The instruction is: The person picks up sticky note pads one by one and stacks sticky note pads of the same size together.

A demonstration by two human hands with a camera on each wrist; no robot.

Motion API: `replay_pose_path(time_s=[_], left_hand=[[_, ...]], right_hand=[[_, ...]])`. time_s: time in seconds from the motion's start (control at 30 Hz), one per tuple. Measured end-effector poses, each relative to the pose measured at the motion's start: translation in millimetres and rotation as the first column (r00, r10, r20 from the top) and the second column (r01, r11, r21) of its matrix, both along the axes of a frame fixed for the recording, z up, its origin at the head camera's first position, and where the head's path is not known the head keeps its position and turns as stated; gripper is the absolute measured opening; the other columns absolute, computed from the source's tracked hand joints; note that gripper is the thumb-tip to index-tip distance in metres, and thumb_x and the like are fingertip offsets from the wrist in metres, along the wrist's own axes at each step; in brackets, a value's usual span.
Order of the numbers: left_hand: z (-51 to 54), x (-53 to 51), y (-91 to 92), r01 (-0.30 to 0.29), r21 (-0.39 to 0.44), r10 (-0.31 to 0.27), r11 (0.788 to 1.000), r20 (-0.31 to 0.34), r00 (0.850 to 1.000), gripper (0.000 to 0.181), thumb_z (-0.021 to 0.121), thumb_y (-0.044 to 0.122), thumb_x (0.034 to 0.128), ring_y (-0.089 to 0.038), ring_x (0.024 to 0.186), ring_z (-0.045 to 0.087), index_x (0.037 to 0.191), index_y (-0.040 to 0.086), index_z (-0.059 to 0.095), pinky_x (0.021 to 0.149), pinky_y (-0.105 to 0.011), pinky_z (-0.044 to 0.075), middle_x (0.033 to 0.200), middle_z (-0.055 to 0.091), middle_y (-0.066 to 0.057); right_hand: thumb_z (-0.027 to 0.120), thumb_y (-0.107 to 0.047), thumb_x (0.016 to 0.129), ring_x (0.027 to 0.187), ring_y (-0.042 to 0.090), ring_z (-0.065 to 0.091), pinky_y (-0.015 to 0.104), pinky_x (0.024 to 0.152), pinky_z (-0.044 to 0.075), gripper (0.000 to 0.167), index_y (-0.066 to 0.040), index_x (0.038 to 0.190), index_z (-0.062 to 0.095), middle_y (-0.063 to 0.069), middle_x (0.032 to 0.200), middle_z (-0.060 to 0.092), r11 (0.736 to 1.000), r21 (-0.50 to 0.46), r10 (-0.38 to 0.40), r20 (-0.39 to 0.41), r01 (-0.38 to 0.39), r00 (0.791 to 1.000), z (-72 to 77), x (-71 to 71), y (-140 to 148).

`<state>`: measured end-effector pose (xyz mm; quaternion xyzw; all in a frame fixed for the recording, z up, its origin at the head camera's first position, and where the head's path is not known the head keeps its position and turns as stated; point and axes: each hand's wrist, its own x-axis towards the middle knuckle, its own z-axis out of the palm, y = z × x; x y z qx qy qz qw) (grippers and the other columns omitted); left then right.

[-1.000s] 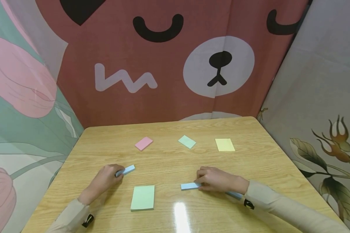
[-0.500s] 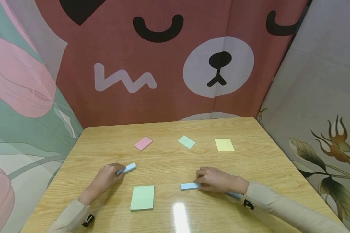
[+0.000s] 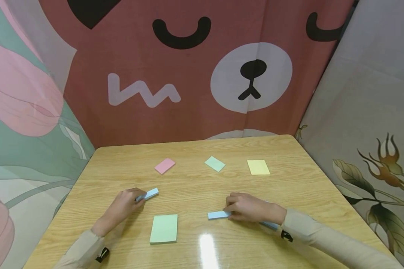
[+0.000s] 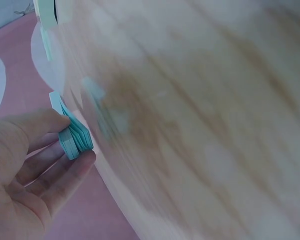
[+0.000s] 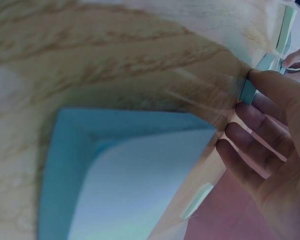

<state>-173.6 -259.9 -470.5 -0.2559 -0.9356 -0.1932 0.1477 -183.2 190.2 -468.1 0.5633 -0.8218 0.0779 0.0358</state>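
Note:
In the head view my left hand grips a narrow light-blue sticky-note pad at the table's left. Up close in the left wrist view, thumb and fingers pinch this pad, its sheets slightly fanned. My right hand pinches the right end of another narrow blue sticky-note pad lying at the centre right. Under the right wrist lies a further blue sticky-note pad, mostly covered in the head view; it looms large in the right wrist view, its top sheet lifting at a corner.
A large green sticky-note pad lies in front, between the hands. Along the back of the wooden table are a pink pad, a small green pad and a yellow pad. Printed curtains hang behind and beside the table.
The blue pad in my left hand has shifted slightly to the right. My right hand and its pad have stayed in place.

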Motion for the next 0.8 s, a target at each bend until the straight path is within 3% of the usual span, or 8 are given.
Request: replay_pose_path(time_s=[0.33,0.8], left_hand=[[0.0,-0.5,1.8,0.023,-0.001,-0.023,1.0,-0.006,1.0,0.017,0.08,-0.004,0.0771,-0.021,0.079,0.068,0.094,-0.002,0.074,0.063,-0.031,0.056,0.092,0.072,-0.012],[8.5,1.2,10.8,0.031,0.003,-0.031,1.0,0.003,1.0,0.019,0.079,-0.006,0.0777,-0.024,0.081,0.069,0.095,-0.003,0.074,0.065,-0.029,0.056,0.095,0.072,-0.014]], right_hand=[[0.073,-0.026,0.091,0.085,0.003,0.05,0.011,0.071,0.043,0.024,-0.012,0.11,0.076,-0.007,0.096,0.062,1.0,0.006,0.004,0.006,-0.004,1.0,1.1,0.3,0],[0.073,-0.026,0.091,0.086,0.003,0.05,0.011,0.072,0.043,0.023,-0.012,0.109,0.076,-0.007,0.096,0.062,1.0,0.024,-0.003,0.009,0.003,1.0,4.3,1.0,-1]])
